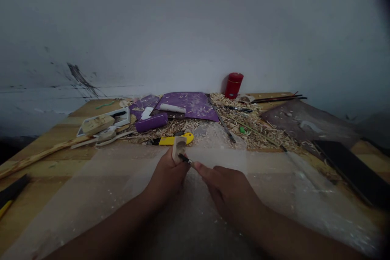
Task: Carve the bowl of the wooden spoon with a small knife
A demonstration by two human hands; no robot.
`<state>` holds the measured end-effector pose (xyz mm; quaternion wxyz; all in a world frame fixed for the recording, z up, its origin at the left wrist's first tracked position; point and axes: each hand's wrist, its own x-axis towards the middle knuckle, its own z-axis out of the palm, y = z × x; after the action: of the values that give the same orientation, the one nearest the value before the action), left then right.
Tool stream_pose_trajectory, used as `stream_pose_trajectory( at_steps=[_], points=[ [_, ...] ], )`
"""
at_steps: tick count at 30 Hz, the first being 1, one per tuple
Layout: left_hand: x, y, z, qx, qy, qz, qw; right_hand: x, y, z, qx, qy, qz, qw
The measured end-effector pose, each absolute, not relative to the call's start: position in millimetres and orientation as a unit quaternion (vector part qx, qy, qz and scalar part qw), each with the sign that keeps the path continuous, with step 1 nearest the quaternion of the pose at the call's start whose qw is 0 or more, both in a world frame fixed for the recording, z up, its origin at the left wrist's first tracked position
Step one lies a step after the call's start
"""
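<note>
My left hand (170,174) is closed around a small pale block of wood (179,146), which stands up out of the fist with a hollow in its face. In my right hand (227,189) is a slim carving knife (187,160), its dark blade pointing left and lying against the wood at the hollow. Most of its handle is hidden by the fingers. Just behind the block, a yellow utility knife (167,141) lies on the table. Clear plastic sheeting (122,183) spreads under both hands, with fine chips on it.
Wood shavings (243,126) cover the back of the table around purple sheets (189,103) and a purple roll (151,123). A red canister (234,85) stands by the wall. At left is a white tray (124,120) with wooden pieces; at right, a dark flat bar (350,170).
</note>
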<state>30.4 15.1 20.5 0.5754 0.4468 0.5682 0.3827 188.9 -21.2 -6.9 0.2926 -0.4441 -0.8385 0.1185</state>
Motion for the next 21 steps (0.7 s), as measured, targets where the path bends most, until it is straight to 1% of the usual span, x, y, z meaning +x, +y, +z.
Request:
stream_pose_trajectory(
  at_steps=[2,6,9,11,13,15,18,21],
  points=[
    [30.5,14.8,19.4,0.446,0.567,0.371,0.585,188.7,-20.7,-4.7,-0.44,-0.826,0.162,0.313],
    [31.2,13.2,15.0,0.439,0.545,0.376,0.607,185.7,-17.2,2.8,-0.43,-0.742,0.337,0.39],
    [32.2,11.8,11.9,0.44,0.528,0.365,0.628,185.8,-12.8,6.2,-0.438,-0.677,0.44,0.395],
    [32.6,11.3,10.7,0.437,0.53,0.357,0.633,188.3,-10.5,6.7,-0.437,-0.657,0.469,0.397],
    [32.2,11.5,10.2,0.432,0.537,0.359,0.63,192.4,-9.9,6.8,-0.433,-0.671,0.449,0.4],
    [30.8,12.5,10.4,0.431,0.542,0.363,0.623,197.0,-10.9,7.2,-0.428,-0.711,0.396,0.393],
    [28.2,14.3,12.0,0.45,0.541,0.363,0.611,202.4,-14.0,8.3,-0.416,-0.768,0.322,0.366],
    [26.8,15.3,14.6,0.471,0.549,0.351,0.594,204.7,-16.6,9.6,-0.42,-0.794,0.28,0.339]
  ],
)
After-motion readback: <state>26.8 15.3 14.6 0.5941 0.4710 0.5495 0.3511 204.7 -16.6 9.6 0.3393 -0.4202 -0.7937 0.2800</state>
